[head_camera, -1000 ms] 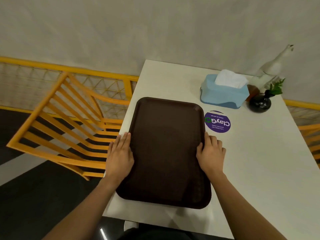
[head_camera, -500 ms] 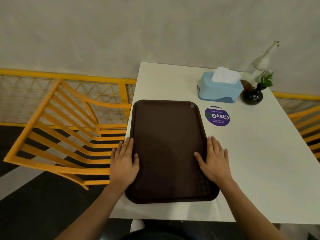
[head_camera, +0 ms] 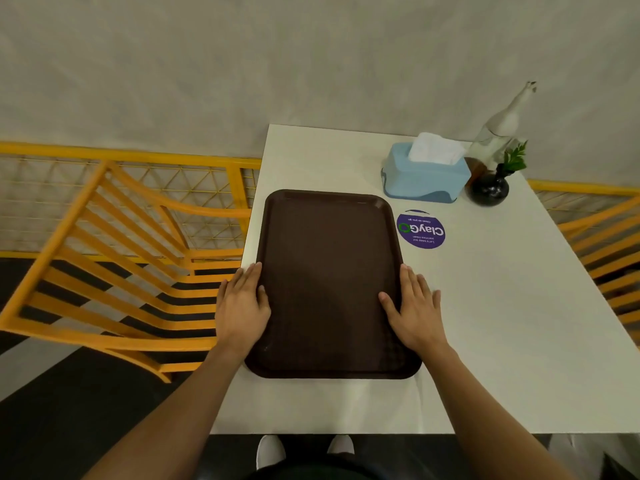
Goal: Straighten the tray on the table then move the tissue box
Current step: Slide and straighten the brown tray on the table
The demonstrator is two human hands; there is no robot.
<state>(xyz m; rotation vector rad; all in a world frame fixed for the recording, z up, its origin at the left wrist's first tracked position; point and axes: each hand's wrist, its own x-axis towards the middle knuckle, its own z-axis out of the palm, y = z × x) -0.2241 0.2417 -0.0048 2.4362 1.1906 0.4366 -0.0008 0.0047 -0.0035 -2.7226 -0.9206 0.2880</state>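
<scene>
A dark brown tray (head_camera: 329, 265) lies flat on the white table (head_camera: 512, 323), its long sides parallel to the table's left edge. My left hand (head_camera: 242, 306) presses the tray's left rim, thumb on the tray. On the right rim rests my right hand (head_camera: 415, 310), its thumb also on the tray surface. A light blue tissue box (head_camera: 426, 180) with white tissue sticking out stands at the far right of the table, beyond the tray's far right corner and apart from both hands.
A purple round sticker (head_camera: 420, 230) lies between tray and tissue box. A black vase (head_camera: 490, 188) with a green sprig and a clear bottle (head_camera: 502, 123) stand right of the box. Yellow chairs (head_camera: 104, 254) flank the table.
The tray has turned from a tilt to square with the table edge and sits a little farther in. Both hands stayed on its sides and moved with it.
</scene>
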